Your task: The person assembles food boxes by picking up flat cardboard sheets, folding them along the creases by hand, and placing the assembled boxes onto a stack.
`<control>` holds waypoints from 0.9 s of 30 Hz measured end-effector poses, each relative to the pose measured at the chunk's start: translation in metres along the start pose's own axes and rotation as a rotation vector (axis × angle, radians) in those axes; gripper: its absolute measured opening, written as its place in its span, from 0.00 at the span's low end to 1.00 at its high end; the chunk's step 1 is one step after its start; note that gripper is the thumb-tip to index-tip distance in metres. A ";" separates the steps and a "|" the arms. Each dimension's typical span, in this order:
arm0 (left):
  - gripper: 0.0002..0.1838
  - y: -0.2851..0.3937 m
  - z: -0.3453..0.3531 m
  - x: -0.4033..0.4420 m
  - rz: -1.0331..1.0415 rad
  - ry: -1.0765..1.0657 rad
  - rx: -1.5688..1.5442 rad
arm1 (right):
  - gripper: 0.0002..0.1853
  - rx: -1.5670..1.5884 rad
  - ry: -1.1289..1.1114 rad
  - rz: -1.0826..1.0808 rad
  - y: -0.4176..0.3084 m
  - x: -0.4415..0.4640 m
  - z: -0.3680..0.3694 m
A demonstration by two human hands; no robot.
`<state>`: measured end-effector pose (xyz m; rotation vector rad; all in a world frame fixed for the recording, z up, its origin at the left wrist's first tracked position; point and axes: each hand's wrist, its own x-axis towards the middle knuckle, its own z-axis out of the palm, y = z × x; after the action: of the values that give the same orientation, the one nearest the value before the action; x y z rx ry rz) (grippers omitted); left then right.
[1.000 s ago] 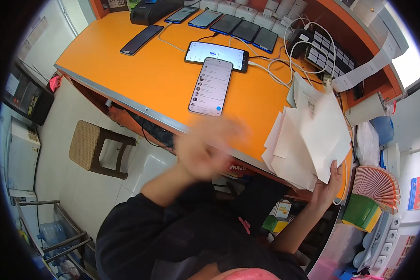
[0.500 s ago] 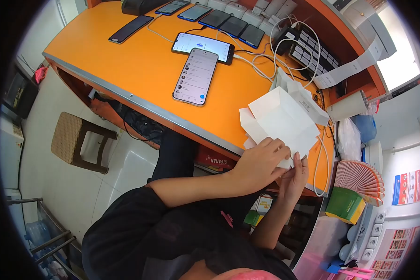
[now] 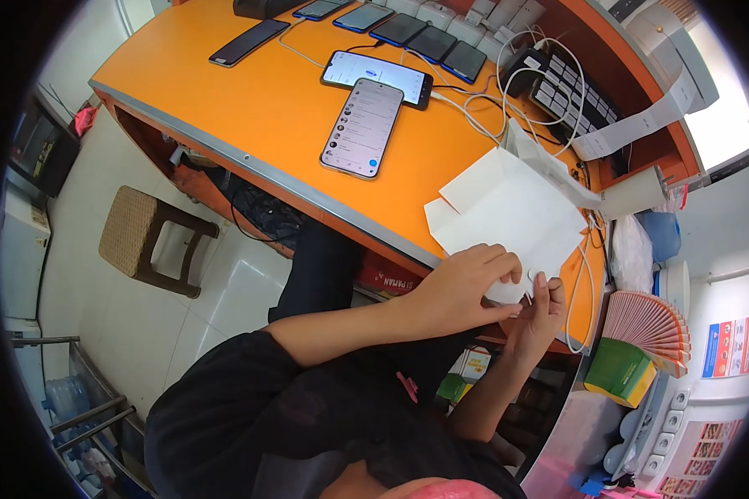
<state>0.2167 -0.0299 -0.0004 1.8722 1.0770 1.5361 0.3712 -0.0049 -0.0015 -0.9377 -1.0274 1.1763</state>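
White papers [image 3: 520, 200] lie on the orange desk [image 3: 250, 91], near right, just beyond your fingers. Your left hand [image 3: 466, 287] extends from the left, fingers bent over their near corner, its closure unclear; your right hand [image 3: 539, 323], fingers pointing far, pinches that corner.

The left hand [image 3: 464, 287] hides part of the white papers' [image 3: 516, 204] six-o'clock edge. Writing on the front phone [image 3: 362, 129] is too small to read; this covers part of the back phone's [image 3: 408, 81] six-o'clock side. At eleven o'clock, the top edge cuts off a black machine [image 3: 260, 7].
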 end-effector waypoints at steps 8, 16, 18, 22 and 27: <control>0.04 -0.005 -0.009 0.001 -0.427 0.098 -0.606 | 0.05 -0.125 -0.047 -0.194 0.001 0.001 -0.007; 0.07 -0.013 -0.009 0.006 -0.429 0.000 -0.867 | 0.07 -0.585 -0.234 -0.547 -0.026 -0.013 0.024; 0.07 -0.009 -0.010 0.008 -0.410 0.006 -0.838 | 0.07 -0.625 -0.225 -0.586 -0.024 -0.014 0.028; 0.08 0.001 -0.014 0.015 -0.430 -0.009 -0.822 | 0.07 -0.579 -0.113 -0.552 -0.023 -0.017 0.028; 0.10 0.012 -0.007 0.012 -0.407 -0.007 -0.929 | 0.07 -0.396 0.010 -0.539 -0.021 -0.021 0.023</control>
<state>0.2144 -0.0276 0.0181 0.9529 0.5202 1.4147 0.3533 -0.0279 0.0219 -0.8860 -1.4260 0.5274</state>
